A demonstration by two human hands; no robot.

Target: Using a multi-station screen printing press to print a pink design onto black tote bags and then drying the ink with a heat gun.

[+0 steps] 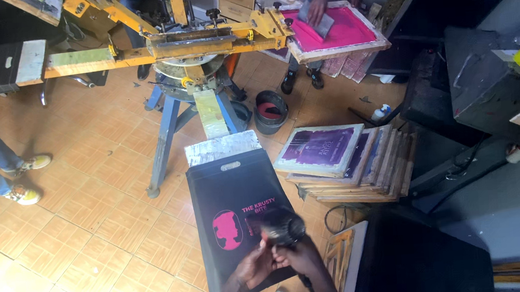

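Nearest, the left hand (pixel 253 268) and right hand (pixel 301 258) met with fingers curled tight around a black heat gun (pixel 283 227), held just above a black bag (pixel 234 215) with a pink print on the platen. Right lay stacked screens (pixel 340 158); farther off, another person's hand (pixel 316 9) pressed a pink screen (pixel 337 31).

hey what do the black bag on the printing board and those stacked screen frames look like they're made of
Black bag: probably non-woven fabric, matte, with a die-cut handle slot and pink print. Stacked screen frames: seemingly pale, ink-stained wood around taut purple-tinted mesh.
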